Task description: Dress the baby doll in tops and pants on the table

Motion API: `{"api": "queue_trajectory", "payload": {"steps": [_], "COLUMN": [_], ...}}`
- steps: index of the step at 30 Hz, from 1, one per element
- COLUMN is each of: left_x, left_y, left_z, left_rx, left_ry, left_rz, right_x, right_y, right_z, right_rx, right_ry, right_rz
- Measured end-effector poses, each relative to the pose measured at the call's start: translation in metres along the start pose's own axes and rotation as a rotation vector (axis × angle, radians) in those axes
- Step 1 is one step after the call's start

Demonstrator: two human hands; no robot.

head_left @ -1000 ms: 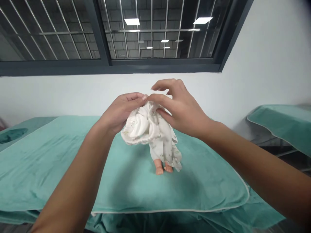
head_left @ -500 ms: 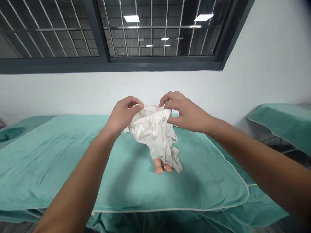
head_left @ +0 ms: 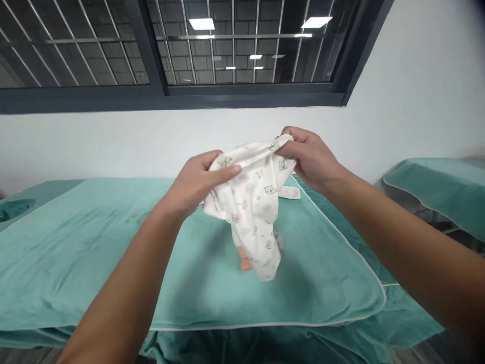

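My left hand [head_left: 199,181] and my right hand [head_left: 308,155] both pinch the top edge of a white baby garment [head_left: 254,202] printed with small animals, holding it stretched out above the bed. The cloth hangs down over a small doll. Only one doll leg [head_left: 244,259] pokes out below the fabric; the rest of the doll is hidden. Both hands are closed on the cloth.
A teal towel [head_left: 94,253] with a white border covers the bed below. A small white item [head_left: 290,192] lies on the towel behind the garment. A second teal-covered bed [head_left: 435,187] stands at the right. A white wall and a barred window are behind.
My hands pulled the garment's edge apart and upward, spreading it wide. The cloth now hangs lower and covers one of the doll's feet that showed before.
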State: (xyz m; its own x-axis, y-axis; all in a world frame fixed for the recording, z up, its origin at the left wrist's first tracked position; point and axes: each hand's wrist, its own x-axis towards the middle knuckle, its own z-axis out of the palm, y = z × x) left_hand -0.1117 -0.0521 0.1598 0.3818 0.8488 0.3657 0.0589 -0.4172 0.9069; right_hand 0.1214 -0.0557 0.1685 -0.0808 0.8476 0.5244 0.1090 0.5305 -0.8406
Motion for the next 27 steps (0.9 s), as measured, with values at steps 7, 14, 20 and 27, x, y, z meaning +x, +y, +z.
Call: {"api": "queue_trajectory", "payload": {"steps": [7,14,20,27], "left_x": [0.001,0.008,0.005,0.007], "left_y": [0.014,0.005,0.012,0.022], "left_z": [0.004,0.014,0.019,0.023], "left_rx": [-0.225,-0.106,-0.079,0.102], "left_ry": [0.086,0.139,0.073,0.175], "left_rz": [0.115,0.041,0.069,0.169], "right_x": [-0.002,-0.018,-0.018,-0.012], "right_y": [0.008,-0.008,-0.01,-0.01], "right_z": [-0.007,0.016,0.026,0.019], "right_rx": [-0.039,0.076,0.024,0.067], "right_ry": [-0.23,-0.446,-0.145,-0.23], "right_rz": [0.093,0.11,0.027,0.029]}}
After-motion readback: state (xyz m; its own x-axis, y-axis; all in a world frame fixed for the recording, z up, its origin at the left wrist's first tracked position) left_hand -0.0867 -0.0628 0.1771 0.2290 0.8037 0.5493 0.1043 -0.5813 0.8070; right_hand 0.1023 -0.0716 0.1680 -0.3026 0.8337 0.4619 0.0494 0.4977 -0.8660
